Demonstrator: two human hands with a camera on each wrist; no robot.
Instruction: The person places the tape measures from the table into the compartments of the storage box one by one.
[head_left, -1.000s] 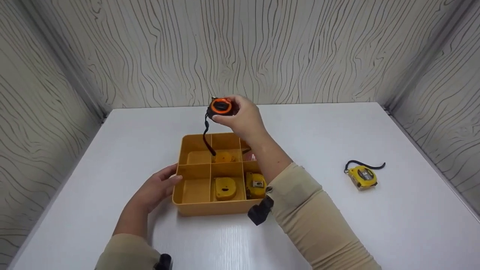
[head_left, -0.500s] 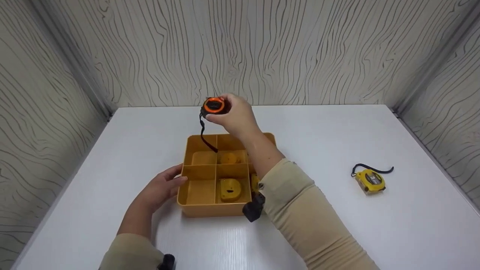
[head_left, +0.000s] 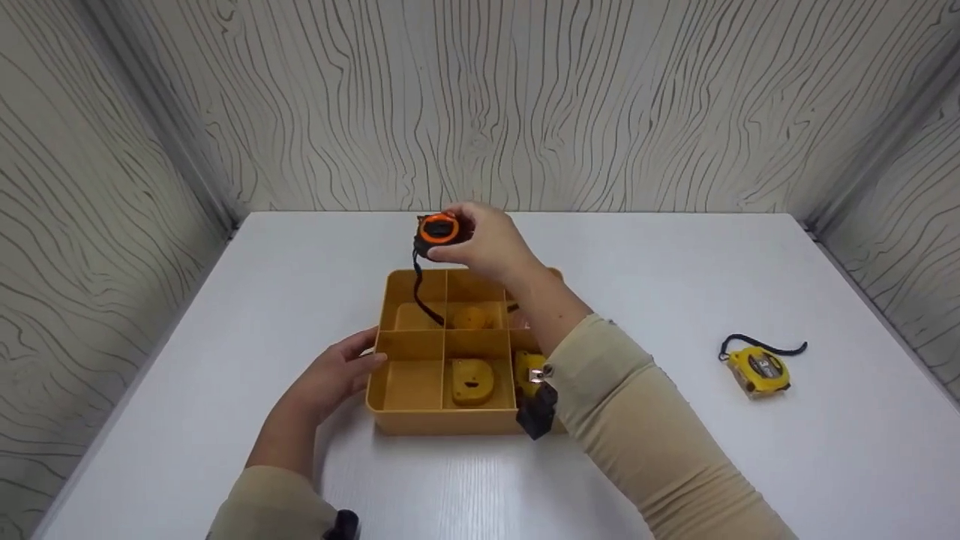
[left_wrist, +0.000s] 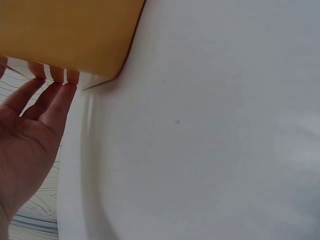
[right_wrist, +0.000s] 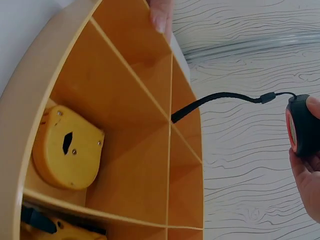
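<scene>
My right hand [head_left: 491, 244] holds a black and orange tape measure [head_left: 437, 229] by its side, above the back of a mustard-yellow divided box [head_left: 450, 424]. A black wrist strap [head_left: 421, 292] hangs from it, its end over the back-left compartments. At the box's left side, my left hand [head_left: 330, 382] has its thumb over the rim and its fingertips on the outer wall. A yellow tape measure [head_left: 472, 381] lies in the front middle compartment. Another yellow tape measure [head_left: 528, 369] sits front right, partly behind my sleeve. The back middle compartment holds an orange-yellow round thing [head_left: 471, 318].
To the right on the white table [head_left: 637, 285] lies a yellow and black tape measure [head_left: 759, 371] with a black strap. Something reddish [head_left: 519, 319] shows in the back right compartment, mostly hidden by my right arm. A wood-patterned panel [head_left: 480, 105] stands behind the table.
The tape measure in my right hand moves slightly left, then back right and a little lower, its strap tip dropping nearer the compartments. My left hand stays at the box; the whole view shifts slightly.
</scene>
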